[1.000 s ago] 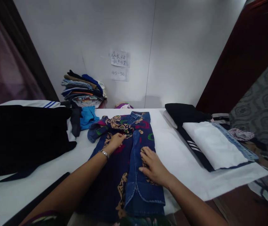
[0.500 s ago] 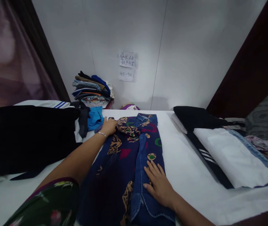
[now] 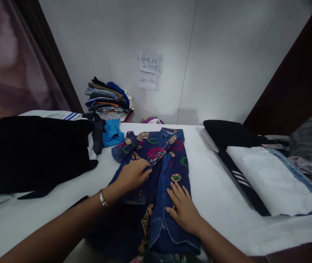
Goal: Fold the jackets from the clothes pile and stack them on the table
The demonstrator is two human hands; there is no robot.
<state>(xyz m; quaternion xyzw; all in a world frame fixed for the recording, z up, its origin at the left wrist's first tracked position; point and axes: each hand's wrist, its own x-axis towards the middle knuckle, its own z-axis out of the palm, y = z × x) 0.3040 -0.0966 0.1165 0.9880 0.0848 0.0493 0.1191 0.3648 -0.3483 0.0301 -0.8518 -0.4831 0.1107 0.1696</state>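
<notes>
A dark blue patterned denim shirt [image 3: 157, 197] lies lengthwise on the white table, its collar toward the wall. My left hand [image 3: 134, 176] is closed over the middle of the shirt and pinches a fold of its cloth. From those fingers the lifted fold runs in a taut line up toward the collar. My right hand [image 3: 185, 208] rests flat on the shirt's right side, fingers spread, beside the plain denim strip. One short-looking sleeve end with a denim cuff shows at the upper left of the shirt.
Black clothing [image 3: 38, 153] is heaped on the left, with a bright blue cloth [image 3: 112, 132] beside it. Folded black and white garments [image 3: 268, 179] lie on the right. A stack of folded clothes [image 3: 108, 98] stands against the wall, near paper notes [image 3: 150, 71].
My left hand has come from the shirt's upper left edge down and inward, and now pulls up a fold of cloth. The right hand has stayed almost in place.
</notes>
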